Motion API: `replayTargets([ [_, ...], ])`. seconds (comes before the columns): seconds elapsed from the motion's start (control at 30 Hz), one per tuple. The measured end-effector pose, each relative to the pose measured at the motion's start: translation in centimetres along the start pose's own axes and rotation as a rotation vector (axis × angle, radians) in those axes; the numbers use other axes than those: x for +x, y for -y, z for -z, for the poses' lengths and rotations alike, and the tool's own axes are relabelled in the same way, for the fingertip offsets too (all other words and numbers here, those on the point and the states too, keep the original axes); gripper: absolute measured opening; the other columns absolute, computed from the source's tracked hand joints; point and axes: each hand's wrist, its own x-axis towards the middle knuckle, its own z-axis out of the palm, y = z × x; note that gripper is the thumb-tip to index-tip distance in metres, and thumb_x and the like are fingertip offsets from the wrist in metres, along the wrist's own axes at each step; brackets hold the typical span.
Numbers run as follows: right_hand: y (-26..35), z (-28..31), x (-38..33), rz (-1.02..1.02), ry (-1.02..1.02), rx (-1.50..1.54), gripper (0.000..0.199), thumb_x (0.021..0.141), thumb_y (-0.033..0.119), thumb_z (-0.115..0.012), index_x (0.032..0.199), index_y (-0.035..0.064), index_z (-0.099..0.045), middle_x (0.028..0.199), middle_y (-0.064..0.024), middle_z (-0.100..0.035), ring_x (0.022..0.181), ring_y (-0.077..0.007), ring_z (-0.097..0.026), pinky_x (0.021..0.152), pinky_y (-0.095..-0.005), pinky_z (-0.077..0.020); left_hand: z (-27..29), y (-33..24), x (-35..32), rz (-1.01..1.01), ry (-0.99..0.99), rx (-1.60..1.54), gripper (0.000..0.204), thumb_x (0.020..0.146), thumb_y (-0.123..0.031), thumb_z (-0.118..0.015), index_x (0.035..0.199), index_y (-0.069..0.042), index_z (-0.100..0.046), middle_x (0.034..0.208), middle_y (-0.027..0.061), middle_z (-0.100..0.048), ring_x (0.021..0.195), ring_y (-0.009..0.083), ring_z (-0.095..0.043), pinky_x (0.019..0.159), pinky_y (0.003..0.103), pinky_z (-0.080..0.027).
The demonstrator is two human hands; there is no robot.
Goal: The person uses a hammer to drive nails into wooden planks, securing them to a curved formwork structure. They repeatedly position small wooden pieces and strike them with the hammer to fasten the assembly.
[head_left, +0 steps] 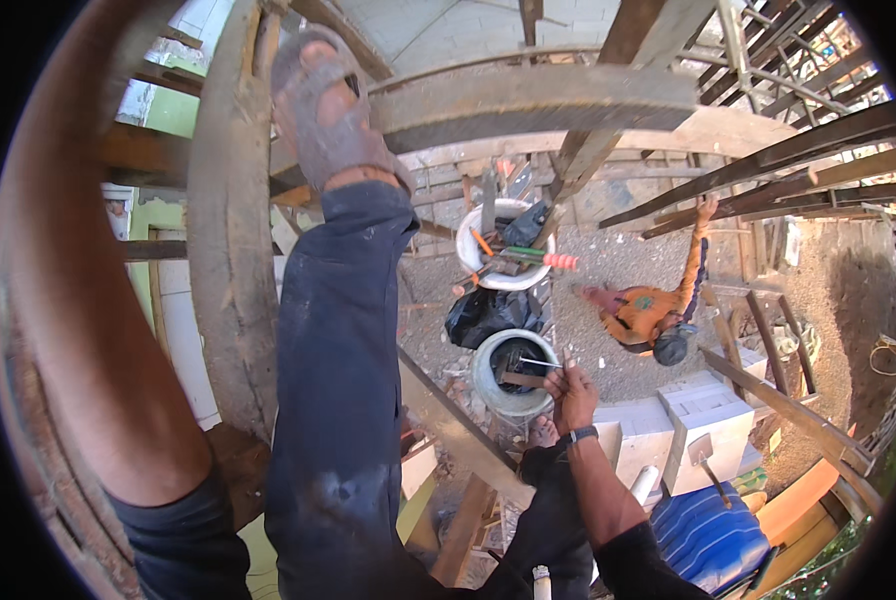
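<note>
My right hand (573,398) is closed, its fingers pinched at the end of a thin pale rod (538,361). It sits at the right rim of a pale round bucket (481,372) with a dark inside. A flat brown bar (521,380) runs across the bucket towards my fingers; whether I grip it too, I cannot tell. Up the left edge stretches my bare left forearm (88,310), and its hand is out of view. My sandalled foot (328,110) rests against the timber frame at the top, my other foot (543,432) just below the bucket.
Thick wooden beams (528,108) cross overhead and at left (230,220). Beyond the bucket are a black plastic bag (493,317) and a white tub (466,245) of tools. A person in orange (643,312) reaches to timbers at right. Pale blocks (708,425) and a blue striped bundle (708,540) lie lower right.
</note>
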Motion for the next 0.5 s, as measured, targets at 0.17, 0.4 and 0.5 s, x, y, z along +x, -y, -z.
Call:
replayTargets([
  [0.17,15.4,-7.1,-15.6,0.04,0.111,0.227,0.018,0.102,0.021,-0.068,0.099,0.0044,-0.064,0.089,-0.0067,-0.07,0.076,-0.0163,-0.07,0.069,-0.032,-0.0633,-1.1,0.0,5.1,0.059,0.106,0.126,0.091,0.082,-0.065,-0.076,0.143,-0.001,-0.055,0.131,0.0277,-0.063,0.124,0.0423,-0.06,0.111,0.054,-0.045],
  [0.4,30.8,-19.7,-31.6,0.321,0.368,0.341,0.013,0.099,0.015,-0.07,0.096,0.0028,-0.066,0.09,-0.009,-0.072,0.073,-0.0168,-0.071,0.068,-0.0321,-0.0632,4.6,-7.2,2.1,0.107,0.184,-0.681,0.105,0.085,-0.084,-0.054,0.152,-0.003,-0.041,0.15,0.0253,-0.041,0.147,0.0407,-0.031,0.125,0.056,-0.011],
  [0.5,32.8,-25.6,-36.7,0.31,0.526,0.277,0.011,0.098,0.012,-0.07,0.097,0.0017,-0.067,0.088,-0.0105,-0.073,0.074,-0.0186,-0.071,0.068,-0.0315,-0.0621,12.1,-13.0,-1.2,0.299,0.243,-1.318,0.08,0.102,-0.071,-0.038,0.132,0.001,-0.055,0.136,0.0199,-0.055,0.134,0.0291,-0.048,0.118,0.047,-0.03],
])
